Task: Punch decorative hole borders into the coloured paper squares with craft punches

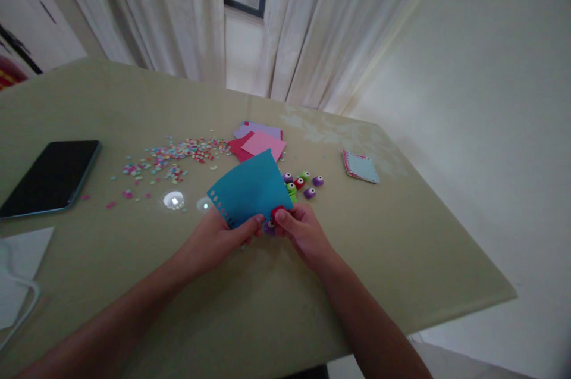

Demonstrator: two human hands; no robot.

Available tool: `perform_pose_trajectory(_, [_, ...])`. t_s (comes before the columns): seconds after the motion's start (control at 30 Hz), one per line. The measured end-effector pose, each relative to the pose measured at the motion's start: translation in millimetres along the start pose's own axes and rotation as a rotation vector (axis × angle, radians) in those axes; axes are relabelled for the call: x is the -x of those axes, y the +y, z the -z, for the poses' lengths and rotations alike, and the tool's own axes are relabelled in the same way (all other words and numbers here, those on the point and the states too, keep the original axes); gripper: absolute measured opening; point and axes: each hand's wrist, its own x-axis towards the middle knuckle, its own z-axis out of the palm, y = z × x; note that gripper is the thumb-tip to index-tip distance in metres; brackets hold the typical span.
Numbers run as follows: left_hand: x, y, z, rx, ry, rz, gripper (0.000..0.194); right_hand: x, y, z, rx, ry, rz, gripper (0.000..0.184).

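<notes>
A blue sheet of paper (252, 188) is held up in front of me, with a row of small punched shapes along its left edge. My left hand (223, 233) is closed on the sheet's lower edge, thumb on top. At the sheet's lower right corner, my right hand (306, 230) pinches a small red paper punch (279, 211). Just below that corner a purple punch (269, 227) shows in part between the hands. Several more small punches (299, 183) in green, red and purple, each with an eye-like dot, stand behind my right hand.
Colourful paper confetti (187, 152) is scattered left of centre. Pink, red and lilac paper sheets (264, 143) lie behind the blue one. A stack of edge-punched cards (361, 166) sits at right. On the left are a dark tablet (51, 177), a white sheet (22, 254) and a white cable (33, 296).
</notes>
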Motion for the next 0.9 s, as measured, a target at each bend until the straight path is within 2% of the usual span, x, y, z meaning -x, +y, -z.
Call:
perform_pose_trajectory(0.5, [-1,-2,2.6,0.058,-0.068,-0.025,0.032,-1,-2,1,0.039,0.012,-0.062,0.061])
perform_pose_trajectory(0.9, [1,4,2.2,0.072,-0.078,-0.008,0.031,1,-9,-2,0.084,0.003,-0.023,0.058])
